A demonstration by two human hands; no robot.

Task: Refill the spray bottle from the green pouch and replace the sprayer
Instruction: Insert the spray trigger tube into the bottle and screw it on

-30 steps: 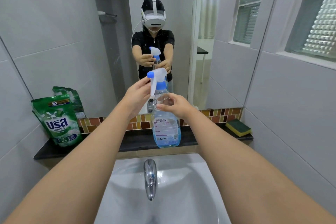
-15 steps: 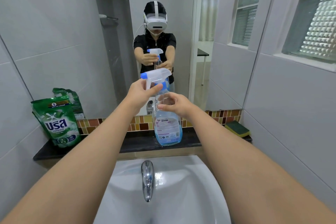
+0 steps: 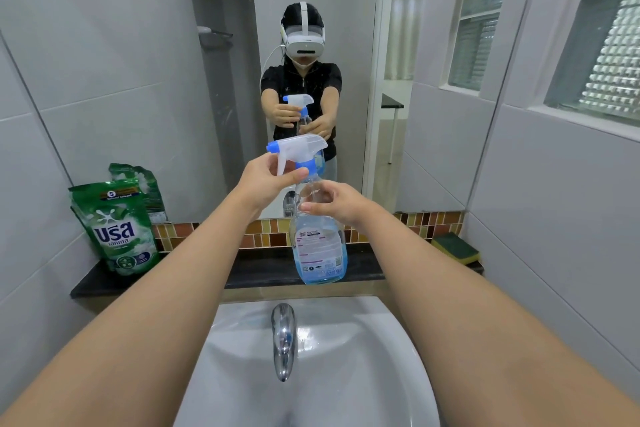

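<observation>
Two hands share the bottle [image 3: 318, 246], which stands on the shelf [image 3: 263, 270]: the right hand [image 3: 334, 203] clasps its neck to steady it, while the left hand [image 3: 266, 180] pinches the sprayer [image 3: 298, 149], probably twisting. Pouch [image 3: 117, 229] waits upright nearby.

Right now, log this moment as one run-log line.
left hand: grips white-and-blue trigger sprayer | right hand: steadies clear plastic spray bottle on dark ledge | green refill pouch: untouched
</observation>
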